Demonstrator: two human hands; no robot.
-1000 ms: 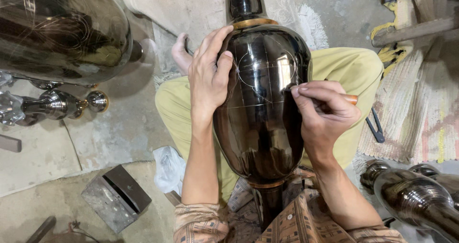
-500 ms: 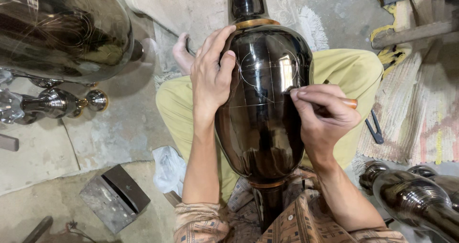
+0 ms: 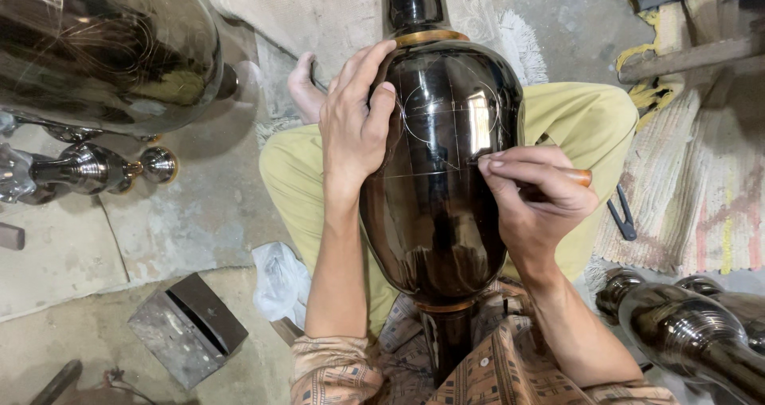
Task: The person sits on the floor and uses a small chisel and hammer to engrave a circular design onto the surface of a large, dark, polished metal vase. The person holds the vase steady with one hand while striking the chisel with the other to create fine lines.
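Fingers of the right hand (image 3: 535, 202), pinching a wooden-handled scriber (image 3: 575, 176), are edging along the dark vase (image 3: 442, 190); the left hand (image 3: 355, 126), spread flat, is steadying it as before.

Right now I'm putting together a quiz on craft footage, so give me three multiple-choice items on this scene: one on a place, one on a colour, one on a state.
1. Where does the left hand rest?
A. on the upper left side of the dark glossy metal vase
B. on the grey metal block
C. on the striped rug

2. What colour are the trousers under the vase?
A. blue
B. yellow-green
C. black

3. What is the right hand doing?
A. lying open on the floor
B. holding a white cloth
C. closed in a grip on a wooden-handled tool at the vase's surface

Answers: 1 A, the palm and fingers lie on the vase's shoulder; 2 B, the fabric shows either side; 3 C, the fingertips pinch the tool against the vase.
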